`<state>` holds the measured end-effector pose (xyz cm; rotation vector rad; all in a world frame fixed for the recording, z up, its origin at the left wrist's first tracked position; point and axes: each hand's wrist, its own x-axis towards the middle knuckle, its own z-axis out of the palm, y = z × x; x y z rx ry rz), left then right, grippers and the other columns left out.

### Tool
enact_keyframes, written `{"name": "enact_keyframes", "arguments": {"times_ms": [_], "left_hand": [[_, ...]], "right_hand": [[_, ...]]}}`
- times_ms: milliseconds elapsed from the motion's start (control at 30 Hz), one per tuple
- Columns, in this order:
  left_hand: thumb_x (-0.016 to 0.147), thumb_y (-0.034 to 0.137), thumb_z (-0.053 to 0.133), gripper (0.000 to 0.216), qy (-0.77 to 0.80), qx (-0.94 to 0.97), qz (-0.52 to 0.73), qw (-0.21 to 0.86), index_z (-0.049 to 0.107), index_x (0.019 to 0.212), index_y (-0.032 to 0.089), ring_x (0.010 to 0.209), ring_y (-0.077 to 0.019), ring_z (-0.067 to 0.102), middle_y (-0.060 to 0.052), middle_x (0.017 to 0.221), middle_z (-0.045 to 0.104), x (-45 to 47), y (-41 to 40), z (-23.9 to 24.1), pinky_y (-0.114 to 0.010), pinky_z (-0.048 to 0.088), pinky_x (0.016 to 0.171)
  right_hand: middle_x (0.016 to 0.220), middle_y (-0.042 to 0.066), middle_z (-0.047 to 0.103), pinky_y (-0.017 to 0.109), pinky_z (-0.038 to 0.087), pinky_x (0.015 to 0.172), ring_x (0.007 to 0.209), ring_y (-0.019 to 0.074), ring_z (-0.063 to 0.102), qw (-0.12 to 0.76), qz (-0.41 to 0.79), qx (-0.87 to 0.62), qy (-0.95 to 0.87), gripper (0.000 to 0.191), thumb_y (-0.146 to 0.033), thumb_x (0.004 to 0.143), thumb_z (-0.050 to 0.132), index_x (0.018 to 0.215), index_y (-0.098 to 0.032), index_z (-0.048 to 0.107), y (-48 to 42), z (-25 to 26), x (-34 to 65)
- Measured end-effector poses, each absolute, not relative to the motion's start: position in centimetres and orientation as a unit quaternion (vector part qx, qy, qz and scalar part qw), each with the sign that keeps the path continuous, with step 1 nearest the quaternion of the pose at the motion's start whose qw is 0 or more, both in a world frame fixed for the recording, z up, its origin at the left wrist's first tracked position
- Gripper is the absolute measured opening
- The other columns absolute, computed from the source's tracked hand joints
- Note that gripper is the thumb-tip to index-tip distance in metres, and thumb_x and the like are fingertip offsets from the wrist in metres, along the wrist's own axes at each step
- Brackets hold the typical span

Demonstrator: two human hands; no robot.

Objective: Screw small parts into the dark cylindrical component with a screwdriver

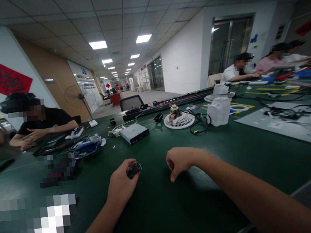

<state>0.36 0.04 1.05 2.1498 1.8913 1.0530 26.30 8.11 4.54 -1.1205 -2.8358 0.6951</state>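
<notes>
My left hand [122, 183] is closed around a small dark cylindrical part [134, 168] with a shiny end, held just above the green table [159, 211]. My right hand [178, 162] hovers a short way to its right, fingers curled inward with the index finger pointing down at the tabletop; whether it holds anything is hidden. Both forearms reach in from the lower edge of the view.
Farther back lie a silver box-shaped drive [134, 133], a dismantled white fan grille with its motor [179, 119], a white fan body [219, 110], black cables and a grey mat [288, 120]. People sit at the left [39, 122] and far right [240, 71].
</notes>
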Motion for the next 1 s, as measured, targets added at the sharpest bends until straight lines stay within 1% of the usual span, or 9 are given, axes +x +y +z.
{"name": "enact_keyframes", "arguments": {"times_ms": [67, 133, 267, 400, 500, 667, 833, 933, 1000], "left_hand": [[0.077, 0.025, 0.069, 0.036, 0.613, 0.705, 0.352, 0.044, 0.063, 0.112, 0.025, 0.092, -0.0251, 0.073, -0.004, 0.098, 0.075, 0.4, 0.0, 1.1, -0.040, 0.058, 0.080], [0.076, 0.023, 0.069, 0.036, 0.607, 0.708, 0.357, 0.052, 0.063, 0.111, 0.025, 0.091, -0.0245, 0.073, -0.004, 0.098, 0.075, 0.5, 0.0, 1.1, -0.039, 0.058, 0.080], [0.077, 0.023, 0.067, 0.036, 0.577, 0.731, 0.358, 0.073, 0.062, 0.113, 0.025, 0.091, -0.0229, 0.072, -0.003, 0.101, 0.075, 0.8, -0.1, 1.1, -0.037, 0.058, 0.080], [0.077, 0.022, 0.067, 0.036, 0.540, 0.761, 0.353, 0.060, 0.063, 0.113, 0.026, 0.092, -0.0222, 0.071, -0.003, 0.104, 0.074, 1.3, -0.5, 1.0, -0.036, 0.058, 0.081], [0.078, 0.022, 0.068, 0.038, 0.522, 0.771, 0.360, 0.053, 0.062, 0.115, 0.026, 0.095, -0.0219, 0.071, -0.004, 0.108, 0.073, 1.5, -0.8, 1.0, -0.037, 0.057, 0.084], [0.078, 0.023, 0.071, 0.044, 0.496, 0.779, 0.381, 0.043, 0.058, 0.120, 0.025, 0.096, -0.0205, 0.070, -0.003, 0.111, 0.072, 1.5, -1.0, 0.8, -0.035, 0.057, 0.085], [0.078, 0.024, 0.073, 0.045, 0.461, 0.793, 0.398, 0.024, 0.057, 0.121, 0.026, 0.094, -0.0190, 0.071, -0.002, 0.110, 0.072, 1.5, -1.2, 0.5, -0.032, 0.058, 0.084], [0.081, 0.023, 0.072, 0.042, 0.442, 0.808, 0.390, 0.014, 0.057, 0.120, 0.026, 0.095, -0.0186, 0.070, -0.002, 0.109, 0.071, 1.4, -1.3, 0.5, -0.031, 0.057, 0.085], [0.082, 0.021, 0.070, 0.039, 0.429, 0.818, 0.383, 0.001, 0.057, 0.119, 0.026, 0.096, -0.0187, 0.070, -0.003, 0.108, 0.071, 1.3, -1.2, 0.5, -0.032, 0.057, 0.085]], "right_hand": [[0.060, -0.002, 0.068, 0.023, 0.037, 0.044, 0.051, 0.0134, 0.060, 0.010, 0.217, -0.349, -0.912, 0.014, -0.027, 0.061, 0.083, 0.063, -0.021, 0.071, 8.0, 4.6, 26.0], [0.068, 0.000, 0.071, 0.023, 0.042, 0.050, 0.058, 0.0140, 0.064, 0.064, 0.207, -0.323, -0.921, 0.006, -0.018, 0.068, 0.076, 0.073, -0.021, 0.074, 7.9, 4.8, 25.5], [0.085, 0.004, 0.073, 0.026, 0.049, 0.066, 0.073, 0.0158, 0.066, 0.207, 0.188, -0.297, -0.913, 0.015, -0.015, 0.078, 0.069, 0.091, -0.019, 0.074, 7.4, 4.7, 24.2], [0.089, 0.004, 0.070, 0.031, 0.048, 0.078, 0.086, 0.0180, 0.063, 0.301, 0.142, -0.256, -0.907, 0.012, -0.016, 0.082, 0.071, 0.092, -0.021, 0.074, 6.8, 4.3, 22.9], [0.090, 0.003, 0.070, 0.030, 0.047, 0.080, 0.089, 0.0172, 0.062, 0.348, 0.149, -0.215, -0.900, 0.013, -0.016, 0.082, 0.073, 0.093, -0.022, 0.075, 6.2, 4.3, 22.4], [0.083, 0.002, 0.073, 0.031, 0.047, 0.077, 0.081, 0.0171, 0.062, 0.371, 0.163, -0.176, -0.897, 0.008, -0.020, 0.082, 0.074, 0.089, -0.021, 0.074, 5.7, 4.3, 22.3], [0.091, 0.004, 0.069, 0.030, 0.048, 0.077, 0.087, 0.0172, 0.061, 0.360, 0.142, -0.155, -0.909, 0.010, -0.013, 0.080, 0.073, 0.086, -0.021, 0.075, 5.8, 3.6, 22.2], [0.088, 0.003, 0.067, 0.029, 0.047, 0.076, 0.086, 0.0168, 0.060, 0.361, 0.149, -0.184, -0.902, 0.006, -0.017, 0.077, 0.077, 0.081, -0.021, 0.074, 5.6, 3.6, 21.9], [0.084, 0.002, 0.066, 0.028, 0.046, 0.074, 0.084, 0.0169, 0.059, 0.364, 0.166, -0.227, -0.888, 0.010, -0.021, 0.072, 0.081, 0.076, -0.020, 0.072, 5.4, 3.8, 21.7]]}}
